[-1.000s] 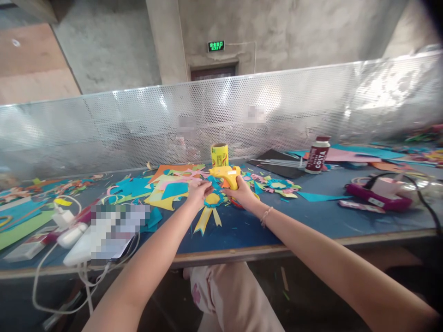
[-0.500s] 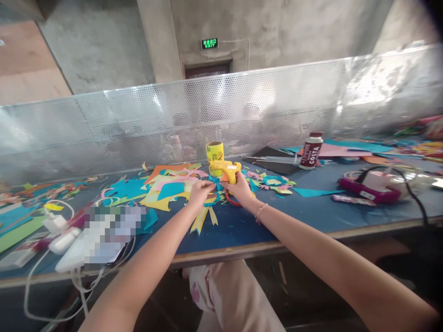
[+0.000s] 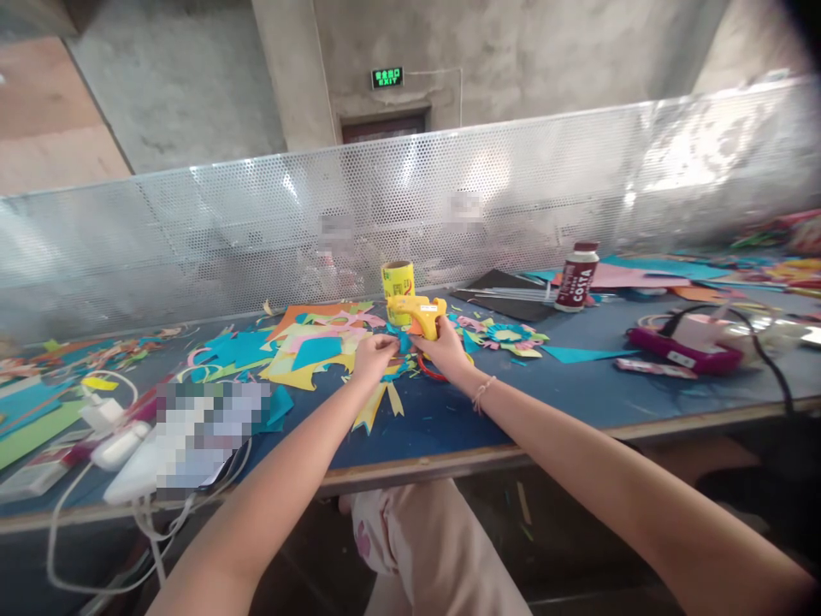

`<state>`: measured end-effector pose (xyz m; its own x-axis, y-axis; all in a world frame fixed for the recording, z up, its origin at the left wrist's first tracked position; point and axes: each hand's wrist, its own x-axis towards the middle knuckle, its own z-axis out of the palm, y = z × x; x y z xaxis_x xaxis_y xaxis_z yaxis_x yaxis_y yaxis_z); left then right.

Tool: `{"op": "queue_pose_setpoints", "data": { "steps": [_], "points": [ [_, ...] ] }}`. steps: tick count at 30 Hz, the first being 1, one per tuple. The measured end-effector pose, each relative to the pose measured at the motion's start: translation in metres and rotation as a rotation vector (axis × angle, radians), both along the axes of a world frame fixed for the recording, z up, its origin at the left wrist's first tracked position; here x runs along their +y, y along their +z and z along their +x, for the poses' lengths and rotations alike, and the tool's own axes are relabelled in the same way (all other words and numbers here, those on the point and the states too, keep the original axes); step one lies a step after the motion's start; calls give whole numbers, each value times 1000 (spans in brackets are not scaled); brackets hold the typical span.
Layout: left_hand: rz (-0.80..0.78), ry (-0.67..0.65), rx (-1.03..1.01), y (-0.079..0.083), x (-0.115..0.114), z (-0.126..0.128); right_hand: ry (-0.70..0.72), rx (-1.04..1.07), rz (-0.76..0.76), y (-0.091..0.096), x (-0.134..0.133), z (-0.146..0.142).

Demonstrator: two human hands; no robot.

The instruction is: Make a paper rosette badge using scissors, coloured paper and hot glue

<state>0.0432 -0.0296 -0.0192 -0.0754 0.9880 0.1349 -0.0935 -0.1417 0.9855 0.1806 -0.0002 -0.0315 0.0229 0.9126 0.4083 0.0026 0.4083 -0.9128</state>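
Observation:
My right hand is closed around the handle of a yellow hot glue gun, whose body points left. Its fingertips come near a small piece of blue paper. Pinched fingers of my left hand grip that blue paper from the other side. Below the hands lies a paper rosette with yellow ribbon tails, partly covered by them. Part of a red curved thing shows under my right hand. A finished-looking paper flower ring rests to the right.
Behind the glue gun stands a yellow roll. Cut paper sheets and scraps spread leftward. A brown bottle and a purple power strip are on the right. Cables and a white power bank lie at the left front edge.
Both hands stay nearly in place, with the glue gun shifted very slightly left. The blue paper between the fingers appears a little lower or more covered. Nothing has been let go.

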Motion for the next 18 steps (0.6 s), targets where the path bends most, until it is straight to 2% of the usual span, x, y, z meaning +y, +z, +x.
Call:
{"op": "queue_pose_setpoints", "data": {
  "steps": [11,18],
  "points": [
    [48,44,-11,-3,3,0,31,58,-89,0,-1,-1],
    [38,24,8,-1,1,0,35,24,-110,0,-3,0]
  ]
}}
